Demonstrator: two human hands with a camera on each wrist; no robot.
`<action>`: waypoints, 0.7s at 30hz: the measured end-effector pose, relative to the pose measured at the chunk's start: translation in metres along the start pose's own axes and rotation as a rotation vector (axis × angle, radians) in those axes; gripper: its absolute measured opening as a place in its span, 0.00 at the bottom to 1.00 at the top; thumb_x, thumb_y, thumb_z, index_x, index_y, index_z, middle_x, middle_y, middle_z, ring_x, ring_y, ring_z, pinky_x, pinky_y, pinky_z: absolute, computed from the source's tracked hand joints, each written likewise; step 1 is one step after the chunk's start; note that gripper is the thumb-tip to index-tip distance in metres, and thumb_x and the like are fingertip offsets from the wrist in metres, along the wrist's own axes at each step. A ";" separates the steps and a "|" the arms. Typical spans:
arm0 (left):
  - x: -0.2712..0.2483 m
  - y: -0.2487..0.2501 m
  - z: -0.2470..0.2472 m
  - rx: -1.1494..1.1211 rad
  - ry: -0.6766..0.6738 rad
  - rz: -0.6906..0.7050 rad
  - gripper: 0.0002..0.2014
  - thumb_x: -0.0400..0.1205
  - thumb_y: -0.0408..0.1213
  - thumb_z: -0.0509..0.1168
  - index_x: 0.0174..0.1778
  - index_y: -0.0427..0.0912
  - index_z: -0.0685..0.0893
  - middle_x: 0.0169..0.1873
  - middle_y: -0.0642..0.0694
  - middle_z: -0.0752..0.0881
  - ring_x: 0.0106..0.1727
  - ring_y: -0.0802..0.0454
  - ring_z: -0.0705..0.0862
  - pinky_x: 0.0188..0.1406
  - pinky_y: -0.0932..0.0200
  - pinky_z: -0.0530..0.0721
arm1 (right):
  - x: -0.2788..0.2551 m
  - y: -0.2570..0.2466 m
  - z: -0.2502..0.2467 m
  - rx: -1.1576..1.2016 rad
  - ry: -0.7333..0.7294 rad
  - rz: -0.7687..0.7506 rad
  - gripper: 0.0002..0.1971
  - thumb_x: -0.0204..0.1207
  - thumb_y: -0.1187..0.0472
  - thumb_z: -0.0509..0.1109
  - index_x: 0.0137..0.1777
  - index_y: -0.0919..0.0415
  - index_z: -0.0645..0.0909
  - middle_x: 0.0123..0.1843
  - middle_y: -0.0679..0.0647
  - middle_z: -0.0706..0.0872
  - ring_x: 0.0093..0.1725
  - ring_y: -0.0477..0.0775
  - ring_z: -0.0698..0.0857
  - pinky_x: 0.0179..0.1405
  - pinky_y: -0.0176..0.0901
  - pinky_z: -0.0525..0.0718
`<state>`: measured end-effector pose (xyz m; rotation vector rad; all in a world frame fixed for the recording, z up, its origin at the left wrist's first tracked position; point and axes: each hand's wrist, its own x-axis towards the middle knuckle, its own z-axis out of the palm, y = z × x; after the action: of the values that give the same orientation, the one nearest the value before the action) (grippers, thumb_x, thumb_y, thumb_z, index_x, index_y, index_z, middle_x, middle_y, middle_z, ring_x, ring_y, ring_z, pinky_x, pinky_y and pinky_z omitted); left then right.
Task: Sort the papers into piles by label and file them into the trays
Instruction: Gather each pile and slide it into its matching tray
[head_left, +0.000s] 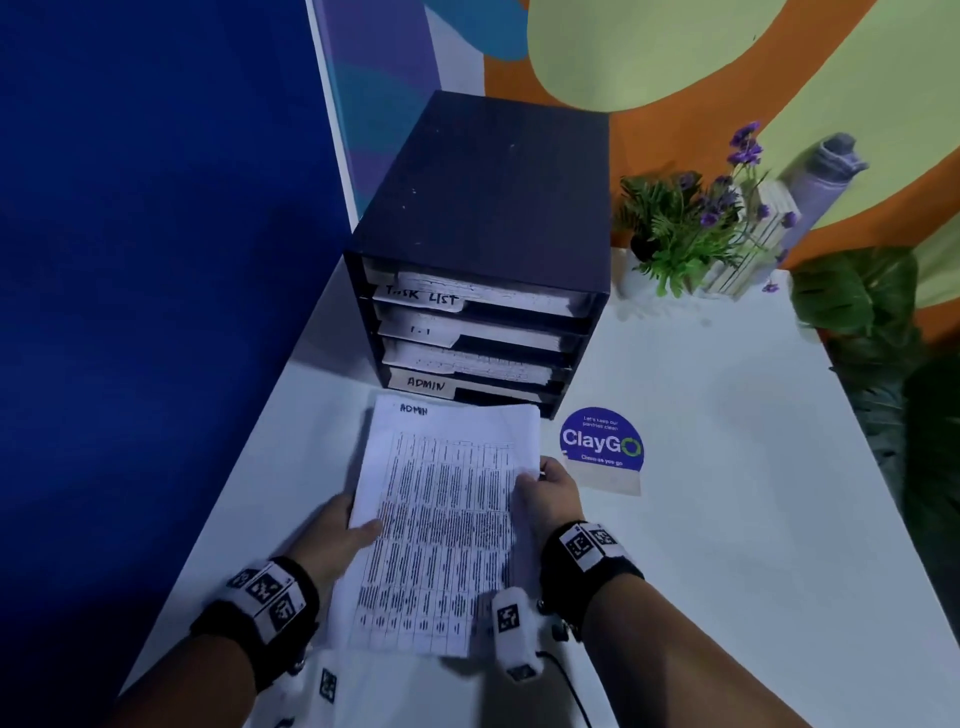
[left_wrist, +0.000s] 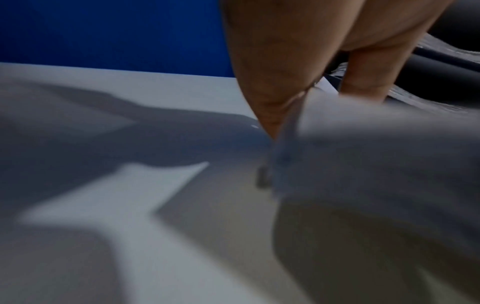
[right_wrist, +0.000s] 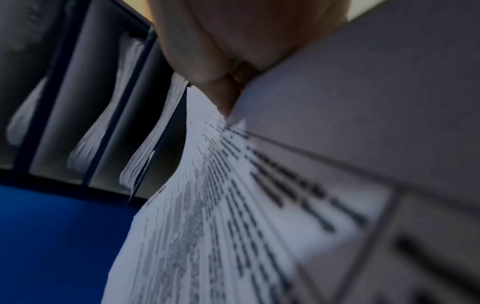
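A stack of printed papers (head_left: 441, 525) headed ADMIN, covered in table rows, is held just above the white table (head_left: 701, 519) in front of the black tray unit (head_left: 483, 208). My left hand (head_left: 337, 535) grips its left edge, thumb on top. My right hand (head_left: 550, 493) pinches the right edge; the right wrist view shows the papers (right_wrist: 207, 226) close up under the thumb. The unit's shelves hold papers, with labels TASK LIST (head_left: 423, 297) at the top and ADMIN (head_left: 426, 384) at the bottom. The stack's far edge lies near the ADMIN shelf.
A round blue ClayGo sign (head_left: 601, 441) stands right of the papers. A potted plant with purple flowers (head_left: 691, 223) and a grey bottle (head_left: 826, 171) are at the back right. A blue partition (head_left: 156, 260) runs along the left.
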<state>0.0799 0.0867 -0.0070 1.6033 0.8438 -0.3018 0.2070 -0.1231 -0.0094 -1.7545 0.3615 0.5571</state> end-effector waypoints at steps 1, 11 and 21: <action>0.000 -0.004 -0.002 -0.004 -0.017 -0.022 0.11 0.84 0.30 0.64 0.62 0.41 0.77 0.54 0.42 0.86 0.56 0.42 0.85 0.62 0.46 0.82 | 0.002 -0.002 0.001 0.007 0.000 0.007 0.09 0.80 0.74 0.57 0.54 0.69 0.78 0.29 0.58 0.78 0.24 0.52 0.76 0.14 0.29 0.73; 0.008 0.012 -0.015 -0.006 -0.101 -0.011 0.11 0.86 0.32 0.62 0.62 0.48 0.76 0.47 0.35 0.89 0.33 0.42 0.86 0.32 0.51 0.81 | 0.055 -0.024 0.009 -0.140 0.052 -0.001 0.08 0.78 0.64 0.63 0.52 0.63 0.81 0.43 0.62 0.86 0.42 0.61 0.84 0.40 0.48 0.81; 0.125 0.069 0.003 0.169 0.163 0.075 0.06 0.84 0.45 0.64 0.55 0.52 0.79 0.34 0.46 0.90 0.31 0.49 0.89 0.37 0.51 0.88 | 0.048 -0.007 0.025 -0.098 0.089 -0.105 0.16 0.80 0.66 0.62 0.62 0.45 0.70 0.40 0.52 0.85 0.36 0.52 0.86 0.44 0.47 0.87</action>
<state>0.2143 0.1276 -0.0343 1.8317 0.8982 -0.1945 0.2469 -0.0953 -0.0345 -1.8854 0.3058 0.4287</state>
